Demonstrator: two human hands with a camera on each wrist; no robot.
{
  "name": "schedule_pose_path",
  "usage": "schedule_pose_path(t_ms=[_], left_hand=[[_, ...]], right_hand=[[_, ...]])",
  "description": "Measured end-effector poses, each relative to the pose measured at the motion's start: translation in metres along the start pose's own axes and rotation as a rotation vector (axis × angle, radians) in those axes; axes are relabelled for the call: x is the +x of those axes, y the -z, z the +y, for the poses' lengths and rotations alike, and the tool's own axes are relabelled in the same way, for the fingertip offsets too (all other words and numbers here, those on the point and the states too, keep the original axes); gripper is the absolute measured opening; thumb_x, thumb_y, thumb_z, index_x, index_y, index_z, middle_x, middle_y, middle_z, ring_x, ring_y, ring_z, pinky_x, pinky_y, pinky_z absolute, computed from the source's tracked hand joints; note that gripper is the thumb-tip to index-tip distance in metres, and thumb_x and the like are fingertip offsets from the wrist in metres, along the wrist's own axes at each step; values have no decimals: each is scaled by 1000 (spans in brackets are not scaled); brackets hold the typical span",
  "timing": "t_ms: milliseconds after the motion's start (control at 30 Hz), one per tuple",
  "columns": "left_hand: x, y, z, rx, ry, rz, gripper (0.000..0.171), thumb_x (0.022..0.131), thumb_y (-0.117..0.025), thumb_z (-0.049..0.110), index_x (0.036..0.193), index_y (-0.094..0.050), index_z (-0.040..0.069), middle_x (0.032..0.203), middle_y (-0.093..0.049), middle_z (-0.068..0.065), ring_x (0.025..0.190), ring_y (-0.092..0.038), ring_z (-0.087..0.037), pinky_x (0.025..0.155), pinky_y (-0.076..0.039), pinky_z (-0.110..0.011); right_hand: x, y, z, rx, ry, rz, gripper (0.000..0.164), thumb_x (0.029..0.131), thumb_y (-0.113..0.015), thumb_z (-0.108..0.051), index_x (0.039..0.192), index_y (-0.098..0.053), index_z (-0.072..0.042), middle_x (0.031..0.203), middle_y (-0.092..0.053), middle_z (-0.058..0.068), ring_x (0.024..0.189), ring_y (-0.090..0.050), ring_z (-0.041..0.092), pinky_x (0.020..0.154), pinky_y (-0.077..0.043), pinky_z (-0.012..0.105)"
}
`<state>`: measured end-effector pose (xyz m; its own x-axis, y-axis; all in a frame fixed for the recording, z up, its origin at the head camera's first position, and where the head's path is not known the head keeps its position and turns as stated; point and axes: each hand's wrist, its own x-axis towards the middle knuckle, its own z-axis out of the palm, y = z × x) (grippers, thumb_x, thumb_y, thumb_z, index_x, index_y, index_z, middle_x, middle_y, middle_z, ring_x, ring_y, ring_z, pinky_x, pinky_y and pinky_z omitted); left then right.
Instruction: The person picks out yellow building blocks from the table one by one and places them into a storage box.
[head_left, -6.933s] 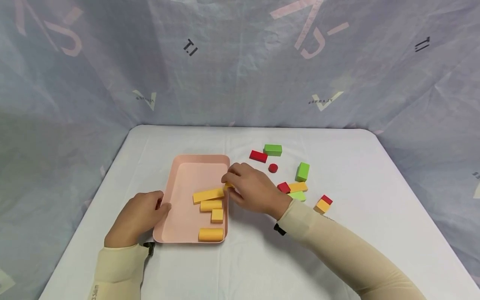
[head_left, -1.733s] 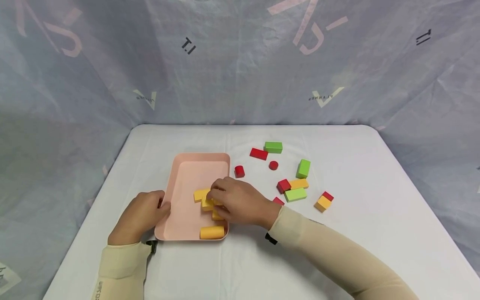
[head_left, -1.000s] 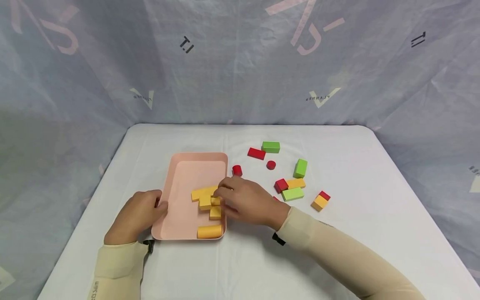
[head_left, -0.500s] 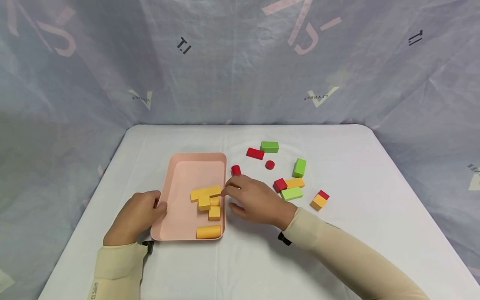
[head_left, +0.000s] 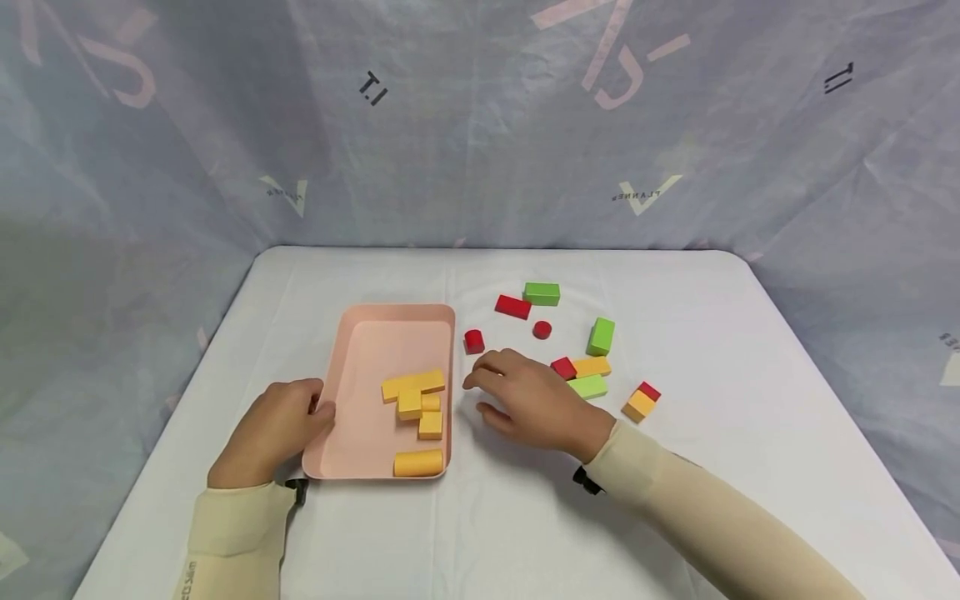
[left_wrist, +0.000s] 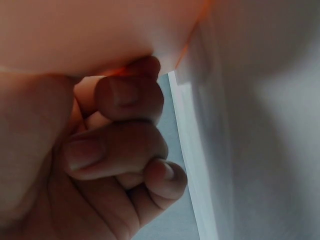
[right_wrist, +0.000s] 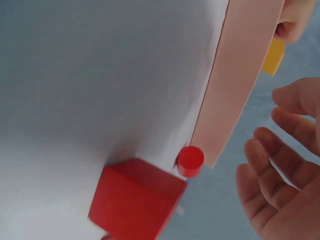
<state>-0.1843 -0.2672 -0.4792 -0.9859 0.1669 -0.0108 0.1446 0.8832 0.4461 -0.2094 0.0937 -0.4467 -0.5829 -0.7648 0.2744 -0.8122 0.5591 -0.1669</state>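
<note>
My left hand (head_left: 273, 429) grips the left rim of a shallow pink tray (head_left: 390, 342), its fingers curled under the edge in the left wrist view. Inside the tray, toward its right side, lie a long yellow block (head_left: 427, 381), a yellow cube (head_left: 431, 425) and a yellow cylinder (head_left: 418, 463). Another yellow cube (head_left: 408, 404) rests on the pieces there, partly covering a second yellow cylinder (head_left: 431, 402). Just right of the tray, my right hand (head_left: 532, 404) hovers over the table with fingers loosely spread, holding nothing. A red cylinder (head_left: 474, 342) stands beyond its fingertips.
Right of the tray lie green blocks (head_left: 542, 293), a red bar (head_left: 513, 307), a red disc (head_left: 542, 330), a red cube (head_left: 563, 367), an orange block (head_left: 592, 367) and an orange cube (head_left: 640, 406). A red block (right_wrist: 137, 200) looms near the right wrist camera.
A yellow cube has been set on the pieces in the tray and let go. My right hand has loosened and moved right, out of the tray. My left hand keeps its hold.
</note>
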Motion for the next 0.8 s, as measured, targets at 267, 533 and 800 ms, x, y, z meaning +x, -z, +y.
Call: schedule_pose_path(t_ms=[267, 533, 800], left_hand=[[1, 1, 0, 6, 9, -16, 22, 84, -54, 13, 63, -46, 14, 52, -38, 0, 45, -37, -15, 42, -31, -31], [1, 0, -1, 10, -3, -8, 22, 84, -54, 13, 63, -46, 14, 52, -37, 0, 45, -37, -15, 42, -31, -31], [0, 1, 1, 12, 7, -12, 22, 84, -54, 13, 63, -45, 14, 52, -37, 0, 45, -36, -15, 42, -30, -31]], right_hand=[[-6, 4, 10, -1, -12, 18, 29, 83, -66, -25, 111, -61, -21, 111, -52, -8, 105, -43, 6, 83, -48, 27], [-14, 7, 21, -39, -13, 32, 28, 83, -64, -24, 110, -62, -21, 108, -53, -8, 101, -44, 5, 78, -49, 26], [-22, 9, 32, -56, -24, 39, 26, 83, -62, -24, 108, -62, -22, 108, -53, -9, 98, -44, 3, 77, -48, 26]])
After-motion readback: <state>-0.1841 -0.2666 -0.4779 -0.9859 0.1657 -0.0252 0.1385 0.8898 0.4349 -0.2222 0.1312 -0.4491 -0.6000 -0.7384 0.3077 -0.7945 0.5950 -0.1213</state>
